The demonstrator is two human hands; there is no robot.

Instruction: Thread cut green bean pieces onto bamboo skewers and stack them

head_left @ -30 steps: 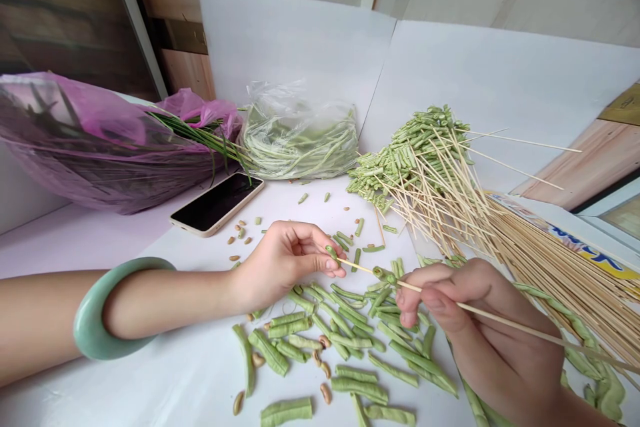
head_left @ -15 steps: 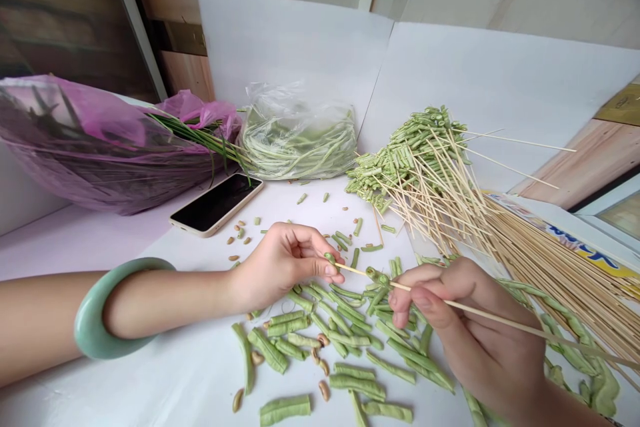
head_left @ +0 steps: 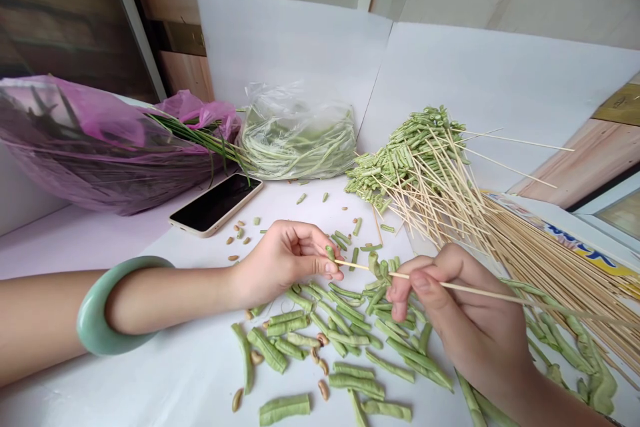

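My left hand (head_left: 285,263) pinches a short green bean piece (head_left: 330,253) between thumb and fingertips, and a jade bangle (head_left: 100,307) circles that wrist. My right hand (head_left: 465,310) grips a thin bamboo skewer (head_left: 480,291) whose pointed tip reaches the bean piece. Cut green bean pieces (head_left: 345,340) lie scattered under both hands, mixed with small brown seeds (head_left: 324,389). Some pieces stand close beside the skewer, hiding its exact contact with them.
A heap of finished bean skewers (head_left: 410,163) and a bundle of bare skewers (head_left: 565,273) lie to the right. Further back are a clear bag of long beans (head_left: 300,143), a purple bag (head_left: 90,147), and a phone (head_left: 215,205) on white paper (head_left: 110,247).
My right hand has moved up and left, and the skewer now lies flatter. My left hand has stayed nearly still, pinching the bean piece.
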